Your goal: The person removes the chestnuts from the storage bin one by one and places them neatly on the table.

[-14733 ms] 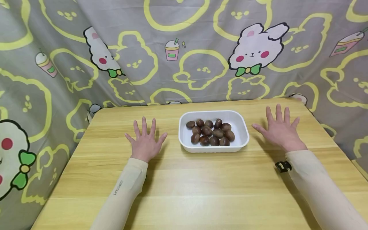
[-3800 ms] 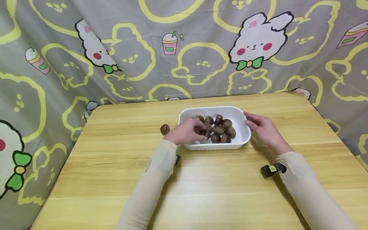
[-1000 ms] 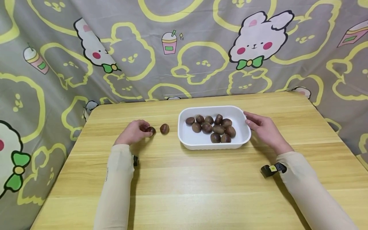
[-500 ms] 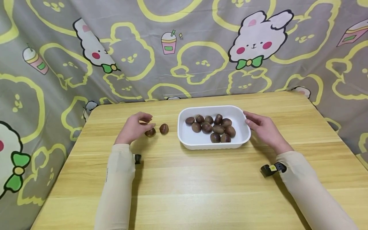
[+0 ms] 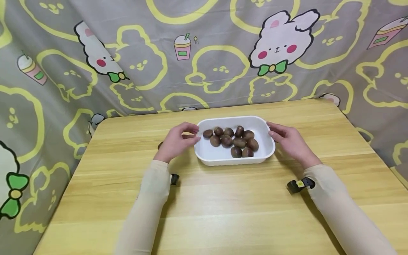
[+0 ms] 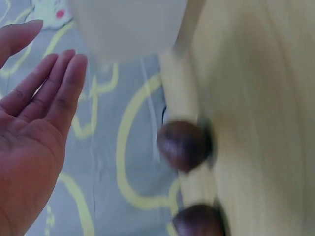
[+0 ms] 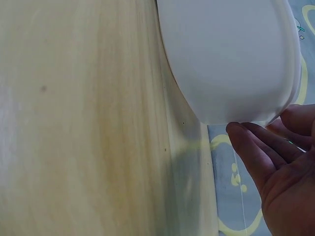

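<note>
A white tray (image 5: 236, 161) with several brown chestnuts (image 5: 227, 141) gathered toward its back and right stands on the table. My left hand (image 5: 179, 139) is at the tray's left end, thumb and fingers apart with nothing between them; the left wrist view shows a gap between this hand and the tray. Behind that hand, one loose chestnut (image 5: 160, 145) barely shows in the head view. Two chestnuts (image 6: 184, 145) lie on the table in the left wrist view. At the tray's right end my right hand (image 5: 290, 141) holds the rim and outer wall with thumb and fingertips.
The wooden table (image 5: 229, 209) ends at a patterned grey curtain (image 5: 220, 71) behind it. More curtain hangs along the left side. A small black device (image 5: 301, 185) sits at the right wrist, another black device (image 5: 174, 179) at the left.
My left hand let go of a second chestnut on the table, then moved right to the tray's left end. The right hand has stayed at the tray's right end.
</note>
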A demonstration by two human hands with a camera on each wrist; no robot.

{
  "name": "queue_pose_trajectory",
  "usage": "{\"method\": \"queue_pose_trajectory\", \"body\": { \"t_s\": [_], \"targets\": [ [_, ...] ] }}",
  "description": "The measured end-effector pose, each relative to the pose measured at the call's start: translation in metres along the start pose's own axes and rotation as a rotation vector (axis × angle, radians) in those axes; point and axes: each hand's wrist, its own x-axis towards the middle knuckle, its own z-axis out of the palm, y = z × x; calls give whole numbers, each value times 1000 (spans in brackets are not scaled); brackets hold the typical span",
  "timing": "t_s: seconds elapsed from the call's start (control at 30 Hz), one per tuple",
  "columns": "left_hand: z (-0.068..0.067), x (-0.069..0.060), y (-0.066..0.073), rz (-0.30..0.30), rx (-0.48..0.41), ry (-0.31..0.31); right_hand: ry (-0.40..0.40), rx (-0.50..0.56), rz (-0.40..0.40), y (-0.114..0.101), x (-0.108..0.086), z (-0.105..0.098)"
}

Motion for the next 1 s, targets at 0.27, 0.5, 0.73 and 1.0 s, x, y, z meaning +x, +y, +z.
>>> {"method": "queue_pose_trajectory", "body": {
  "t_s": [0.27,0.5,0.73,1.0],
  "targets": [
    [34,12,13,82,122,-117,-6,-3,2,0,0,0],
    [61,28,23,111,180,-168,-7,-11,1,-1,-1,-1],
    [80,42,25,61,331,-196,-6,-18,-12,-2,-1,-3],
    [87,47,20,20,430,-166,-5,-8,-31,2,1,-1]
  ]
}}
